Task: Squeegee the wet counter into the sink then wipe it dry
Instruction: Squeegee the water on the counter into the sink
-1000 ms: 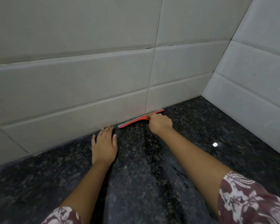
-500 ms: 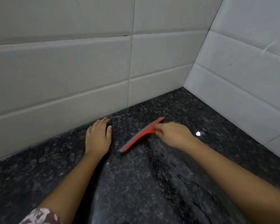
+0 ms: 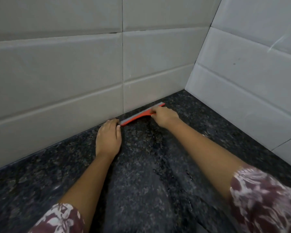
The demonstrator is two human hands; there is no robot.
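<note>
Head view: right hand (image 3: 165,117) gripping red squeegee (image 3: 138,116) against wall, left hand (image 3: 108,138) flat on counter (image 3: 141,165).

The squeegee (image 3: 142,114) lies on the counter (image 3: 40,174) along the foot of the back wall (image 3: 74,73), between the hands: left hand (image 3: 108,139) at its left end, seemingly touching; right hand (image 3: 165,116) on its middle. Side wall (image 3: 250,81) stands right of the right hand.

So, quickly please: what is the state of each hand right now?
Left hand: open, flat on the counter, holding nothing.
Right hand: closed on the squeegee, whose blade lies along the wall base.
</note>
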